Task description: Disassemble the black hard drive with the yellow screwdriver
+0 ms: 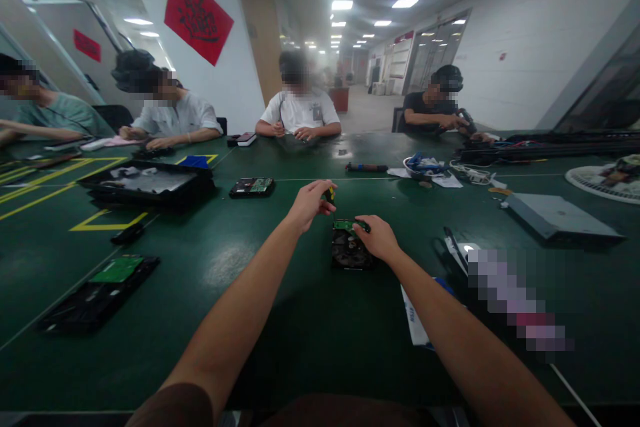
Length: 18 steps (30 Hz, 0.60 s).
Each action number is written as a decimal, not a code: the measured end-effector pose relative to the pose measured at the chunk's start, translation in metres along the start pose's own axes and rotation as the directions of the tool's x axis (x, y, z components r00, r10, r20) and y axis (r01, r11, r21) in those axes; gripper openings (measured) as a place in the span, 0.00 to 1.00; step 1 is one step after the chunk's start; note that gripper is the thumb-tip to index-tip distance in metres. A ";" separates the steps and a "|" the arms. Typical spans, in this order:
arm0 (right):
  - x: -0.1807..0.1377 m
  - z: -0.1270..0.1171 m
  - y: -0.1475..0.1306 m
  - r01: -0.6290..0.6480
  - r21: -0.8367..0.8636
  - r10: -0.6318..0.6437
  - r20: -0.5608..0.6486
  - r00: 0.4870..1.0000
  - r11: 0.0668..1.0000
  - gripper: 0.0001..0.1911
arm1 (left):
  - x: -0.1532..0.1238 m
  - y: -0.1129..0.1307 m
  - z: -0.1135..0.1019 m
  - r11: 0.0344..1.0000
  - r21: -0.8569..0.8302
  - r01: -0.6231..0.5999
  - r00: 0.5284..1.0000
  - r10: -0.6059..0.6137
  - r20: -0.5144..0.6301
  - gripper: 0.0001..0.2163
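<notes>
A hard drive [350, 253] with a green circuit board at its far end lies on the table in front of me. My left hand [311, 205] is closed round the yellow and black handle of a small screwdriver [330, 195]. The thin shaft points down at the board's far left corner; whether its tip sits in a screw is too small to tell. Against the drive's right side, my right hand [379, 237] grips its far right edge, fingers bent over the board.
On the left are another hard drive [257, 187], a black casing with a green board [117, 270] and a black tray [145, 183]. A grey metal box [565, 217], a bowl of cables [425, 165] and a blue-white packet [417, 320] lie right. Several people sit across the table.
</notes>
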State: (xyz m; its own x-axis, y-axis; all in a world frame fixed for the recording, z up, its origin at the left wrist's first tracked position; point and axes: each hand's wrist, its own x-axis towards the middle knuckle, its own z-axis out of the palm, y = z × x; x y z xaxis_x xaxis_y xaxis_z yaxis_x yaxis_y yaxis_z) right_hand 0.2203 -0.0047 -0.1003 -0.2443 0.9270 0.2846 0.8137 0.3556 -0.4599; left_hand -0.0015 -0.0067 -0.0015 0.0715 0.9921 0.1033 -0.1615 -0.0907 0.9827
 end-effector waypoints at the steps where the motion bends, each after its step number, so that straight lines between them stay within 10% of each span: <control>1: 0.000 0.000 0.000 0.001 -0.001 -0.001 0.000 1.000 1.000 0.20 | 0.000 0.000 0.000 1.000 -0.004 0.004 1.000 -0.004 -0.004 0.14; 18: -0.001 0.000 -0.001 0.001 -0.001 -0.001 -0.002 1.000 1.000 0.20 | 0.004 -0.004 0.003 0.999 0.046 -0.029 0.995 0.033 -0.096 0.15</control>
State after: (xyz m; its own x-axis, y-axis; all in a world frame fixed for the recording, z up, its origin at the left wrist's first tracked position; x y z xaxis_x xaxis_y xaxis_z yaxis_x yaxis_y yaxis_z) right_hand 0.2198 -0.0057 -0.0999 -0.2437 0.9265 0.2868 0.8139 0.3562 -0.4590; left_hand 0.0027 -0.0026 -0.0043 -0.0292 0.9923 0.1204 -0.1176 -0.1230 0.9854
